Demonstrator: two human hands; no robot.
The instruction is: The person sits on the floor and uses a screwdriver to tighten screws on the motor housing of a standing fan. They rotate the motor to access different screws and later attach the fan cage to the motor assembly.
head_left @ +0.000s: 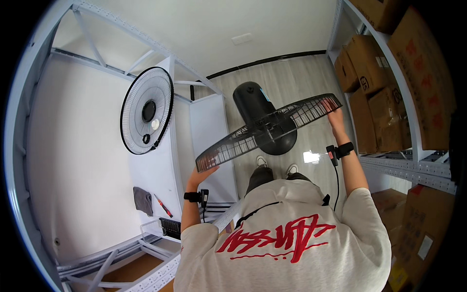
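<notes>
Between my two hands is a black fan; its wire rear grille (231, 144) slants up from left to right around the motor housing (250, 103). A round black base (277, 141) shows below the grille. My left hand (204, 174) grips the grille's lower left rim. At the upper right end, my right hand (334, 116) holds the opposite rim, and its fingers show through the wires. The blades are not visible. To the left, a separate round front grille (137, 104) with a black rim stands tilted on the white shelf (160, 170).
A grey cloth (143, 201) and a red-handled screwdriver (163, 206) lie on the shelf, near a black case (170, 228). Cardboard boxes (372, 63) fill the metal rack (413, 121) on the right. A white wall (272, 29) rises beyond the tiled floor (311, 73).
</notes>
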